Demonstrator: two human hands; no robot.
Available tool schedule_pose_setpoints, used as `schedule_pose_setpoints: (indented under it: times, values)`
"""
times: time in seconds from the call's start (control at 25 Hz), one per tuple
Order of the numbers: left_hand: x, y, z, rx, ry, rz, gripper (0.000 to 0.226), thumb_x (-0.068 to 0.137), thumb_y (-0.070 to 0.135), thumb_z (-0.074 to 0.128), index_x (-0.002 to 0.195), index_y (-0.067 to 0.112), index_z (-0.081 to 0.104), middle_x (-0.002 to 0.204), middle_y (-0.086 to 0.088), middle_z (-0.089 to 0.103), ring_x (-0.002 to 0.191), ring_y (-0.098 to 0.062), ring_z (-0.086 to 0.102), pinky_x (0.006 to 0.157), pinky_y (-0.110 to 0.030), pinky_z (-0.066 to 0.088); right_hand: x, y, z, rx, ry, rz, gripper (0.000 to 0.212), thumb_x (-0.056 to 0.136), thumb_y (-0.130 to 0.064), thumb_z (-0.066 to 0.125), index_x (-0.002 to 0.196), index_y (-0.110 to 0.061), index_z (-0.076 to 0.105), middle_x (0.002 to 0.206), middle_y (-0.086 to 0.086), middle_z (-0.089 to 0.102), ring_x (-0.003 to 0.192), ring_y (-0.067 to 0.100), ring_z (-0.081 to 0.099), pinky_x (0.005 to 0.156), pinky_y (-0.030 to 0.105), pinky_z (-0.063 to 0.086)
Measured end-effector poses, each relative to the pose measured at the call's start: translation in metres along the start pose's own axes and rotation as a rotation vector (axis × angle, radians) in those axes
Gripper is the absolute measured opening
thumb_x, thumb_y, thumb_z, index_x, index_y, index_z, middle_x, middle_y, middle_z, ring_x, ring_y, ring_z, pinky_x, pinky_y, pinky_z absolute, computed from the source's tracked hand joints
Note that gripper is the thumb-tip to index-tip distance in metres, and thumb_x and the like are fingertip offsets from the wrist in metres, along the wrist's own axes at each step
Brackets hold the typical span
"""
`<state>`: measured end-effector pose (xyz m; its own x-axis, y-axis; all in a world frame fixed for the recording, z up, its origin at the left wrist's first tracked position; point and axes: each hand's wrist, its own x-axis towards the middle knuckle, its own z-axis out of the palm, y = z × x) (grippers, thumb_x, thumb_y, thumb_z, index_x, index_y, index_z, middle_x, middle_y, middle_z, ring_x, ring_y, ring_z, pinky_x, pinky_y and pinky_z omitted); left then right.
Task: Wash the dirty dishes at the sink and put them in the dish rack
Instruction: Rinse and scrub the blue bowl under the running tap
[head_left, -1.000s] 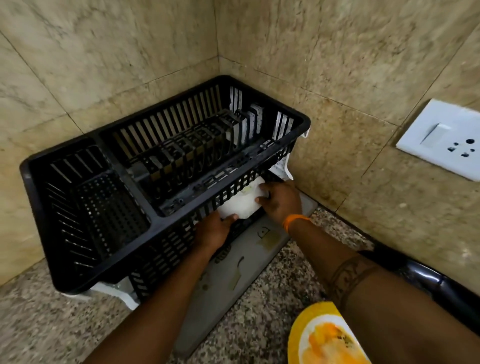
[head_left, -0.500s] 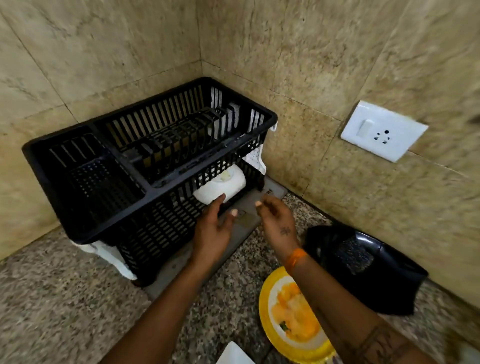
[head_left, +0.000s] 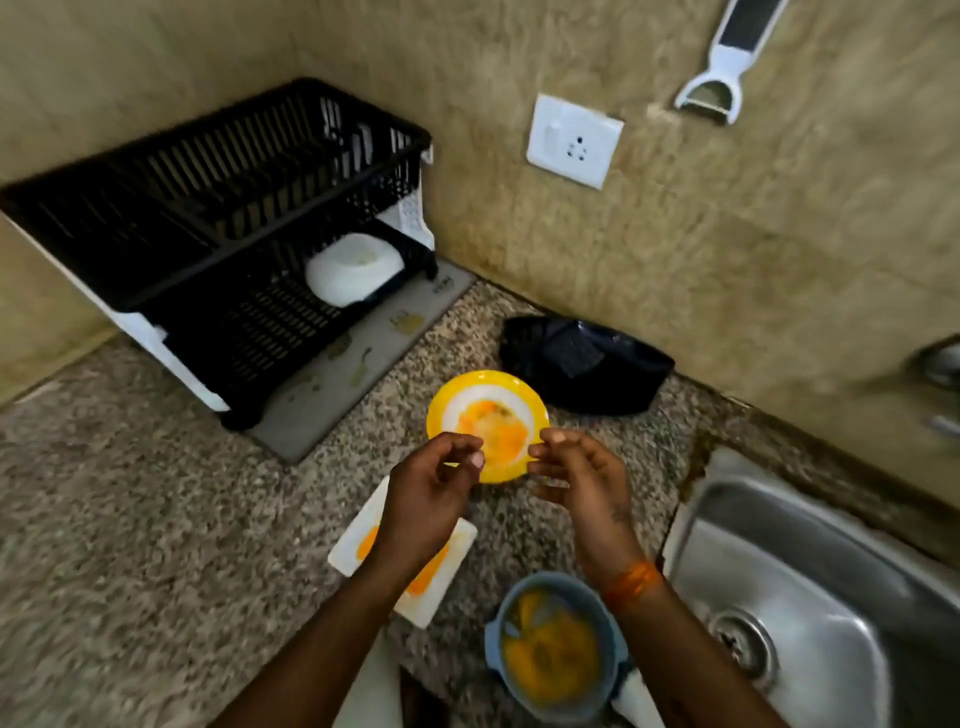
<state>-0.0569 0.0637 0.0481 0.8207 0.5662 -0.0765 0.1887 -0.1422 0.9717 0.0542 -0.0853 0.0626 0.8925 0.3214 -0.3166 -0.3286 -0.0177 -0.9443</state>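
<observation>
Both hands withdrawn from dish rack (head_left: 218, 197), white dish (head_left: 353, 270) left in lower tier; left hand (head_left: 431, 488) and right hand (head_left: 576, 478), loosely curled, empty, over yellow plate (head_left: 452, 400) next.

Yellow-rimmed plate (head_left: 487, 423), black rack (head_left: 208, 208), speckled brown counter (head_left: 130, 519).

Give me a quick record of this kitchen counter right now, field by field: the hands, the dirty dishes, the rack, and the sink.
left hand: over the near edge of the yellow plate, fingers loosely curled, no grip visible
right hand: at the plate's right edge, fingers loosely curled, contact unclear
yellow plate: on the counter, orange food residue
white square plate: on the counter under the left forearm, orange smears
blue bowl: near the sink, orange residue inside
dish rack: black, in the corner
white dish: on the rack's lower tier
sink: steel, no dishes visible
</observation>
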Motion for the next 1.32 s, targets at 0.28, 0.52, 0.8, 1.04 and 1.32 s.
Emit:
schedule_pose_setpoints:
  times: [0.28,0.52,0.8,1.04,1.32]
  values:
    - [-0.093,-0.033,0.032,0.644,-0.135,-0.205,0.034,0.088,0.053,0.067,0.075,0.021,0.065,0.075,0.005,0.067,0.079,-0.014,0.066,0.067,-0.034,0.045,-0.055,0.068,-0.099,-0.074,0.097,-0.024,0.013,0.099,-0.016,0.065,0.093,-0.016,0.076,0.09,0.008,0.078,0.09,0.026,0.073,0.077,0.041,0.058]
    - [-0.129,-0.051,0.054,0.676,-0.116,-0.31,0.049,0.086,0.048,0.075,0.061,0.016,0.048,0.06,-0.004,0.053,0.063,-0.021,0.06,0.054,-0.037,0.032,-0.085,0.087,-0.137,-0.089,0.108,-0.075,0.018,0.099,-0.014,0.065,0.088,-0.021,0.077,0.085,0.01,0.076,0.079,0.023,0.068,0.071,0.037,0.055]
    - [-0.135,-0.038,0.084,-0.064,-0.003,-0.573,0.01,0.096,0.015,0.067,0.095,0.005,0.068,0.091,-0.021,0.076,0.078,-0.037,0.076,0.075,-0.055,0.064,-0.116,0.073,-0.188,0.047,0.173,-0.055,0.016,0.1,-0.005,0.059,0.096,-0.004,0.074,0.08,0.013,0.073,0.069,0.023,0.067,0.061,0.031,0.056]
    - [-0.121,-0.003,0.157,-0.36,-0.134,-0.508,0.014,0.098,0.012,0.065,0.108,0.006,0.069,0.104,-0.019,0.078,0.092,-0.036,0.075,0.08,-0.046,0.062,-0.122,0.053,-0.262,0.028,0.326,-0.106,0.017,0.099,-0.009,0.059,0.099,-0.011,0.075,0.09,0.01,0.078,0.084,0.019,0.074,0.067,0.03,0.058]
    - [-0.088,0.043,0.267,-0.398,-0.443,-0.569,0.018,0.089,0.002,0.064,0.106,0.004,0.07,0.1,-0.017,0.076,0.084,-0.027,0.075,0.077,-0.04,0.062,-0.07,-0.004,-0.375,-0.104,0.682,-0.228,0.012,0.093,-0.026,0.066,0.087,-0.019,0.075,0.084,0.006,0.076,0.085,0.023,0.071,0.079,0.05,0.06]
